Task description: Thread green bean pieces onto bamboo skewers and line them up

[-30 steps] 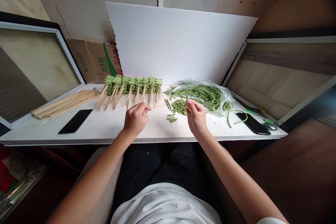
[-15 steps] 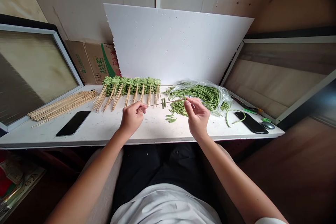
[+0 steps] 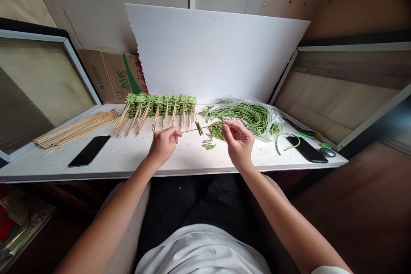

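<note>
My left hand (image 3: 165,143) is closed around one end of a thin wooden skewer (image 3: 190,130). Two short cut pieces of green bean (image 3: 199,128) are threaded side by side on it, between my hands. Thumb and fingers of my right hand (image 3: 239,141) pinch another bean piece (image 3: 223,120) at the skewer's far end; whether the tip has pierced it I cannot tell. Below and behind that hand lie cut bean pieces (image 3: 215,131) on the white table (image 3: 189,160). Farther back, long whole beans (image 3: 250,113) spill from a clear plastic bag (image 3: 274,116).
Stacked bean skewers (image 3: 160,105) line the back left, sticks toward me. Loose bare skewers (image 3: 75,128) lie left, beside a black phone (image 3: 90,150). Another phone (image 3: 307,149) and a computer mouse (image 3: 327,152) are at right. A white foam board (image 3: 218,55) stands behind.
My right hand has shifted slightly left, toward my left hand. The skewer has tilted a little, and the two threaded bean pieces lean more and sit slightly farther left.
</note>
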The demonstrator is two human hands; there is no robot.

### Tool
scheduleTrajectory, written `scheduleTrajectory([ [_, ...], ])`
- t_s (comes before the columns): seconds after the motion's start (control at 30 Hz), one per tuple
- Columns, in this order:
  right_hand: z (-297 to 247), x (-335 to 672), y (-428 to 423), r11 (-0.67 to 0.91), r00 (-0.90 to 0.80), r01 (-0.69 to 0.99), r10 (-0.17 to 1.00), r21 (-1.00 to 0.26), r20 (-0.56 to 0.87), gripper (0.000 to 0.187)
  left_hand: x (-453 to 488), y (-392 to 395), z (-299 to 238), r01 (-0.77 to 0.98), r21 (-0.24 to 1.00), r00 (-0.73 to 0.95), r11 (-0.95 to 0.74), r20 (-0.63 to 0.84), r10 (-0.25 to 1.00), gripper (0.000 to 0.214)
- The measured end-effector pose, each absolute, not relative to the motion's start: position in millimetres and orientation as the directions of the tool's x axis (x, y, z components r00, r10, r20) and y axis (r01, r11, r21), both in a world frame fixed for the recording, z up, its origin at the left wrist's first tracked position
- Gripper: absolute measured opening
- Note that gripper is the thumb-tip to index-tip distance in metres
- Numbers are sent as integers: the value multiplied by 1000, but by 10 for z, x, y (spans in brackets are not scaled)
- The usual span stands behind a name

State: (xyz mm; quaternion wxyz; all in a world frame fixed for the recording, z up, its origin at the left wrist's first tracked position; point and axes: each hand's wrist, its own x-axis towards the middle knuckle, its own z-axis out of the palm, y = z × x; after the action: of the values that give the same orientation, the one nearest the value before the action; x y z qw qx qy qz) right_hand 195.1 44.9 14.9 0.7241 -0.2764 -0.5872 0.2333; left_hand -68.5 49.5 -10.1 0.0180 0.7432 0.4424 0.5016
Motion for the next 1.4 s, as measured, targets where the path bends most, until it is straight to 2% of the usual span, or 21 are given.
scheduleTrajectory([
  [0.2,154,1973,466,715,208,13,682,-700,701,28,-713,544,-112,616,476,169,-629,699,695,31],
  [0.33,130,2014,526,632,275,-14,748,-775,605,37,-689,561,-111,563,489,87,-666,766,637,9],
  [0.53,96,2019,581,557,285,-102,810,-824,512,49,-678,536,-133,578,478,25,-662,800,600,12],
  [0.67,91,1971,545,557,259,-118,816,-822,516,45,-685,533,-138,598,445,42,-666,813,581,15],
  [0.9,9,1820,439,631,155,-113,774,-767,614,28,-575,448,-68,620,372,107,-691,833,544,22],
  [1.4,-2,1804,436,576,64,-76,817,-814,573,31,-560,440,-80,634,365,106,-682,832,544,21],
])
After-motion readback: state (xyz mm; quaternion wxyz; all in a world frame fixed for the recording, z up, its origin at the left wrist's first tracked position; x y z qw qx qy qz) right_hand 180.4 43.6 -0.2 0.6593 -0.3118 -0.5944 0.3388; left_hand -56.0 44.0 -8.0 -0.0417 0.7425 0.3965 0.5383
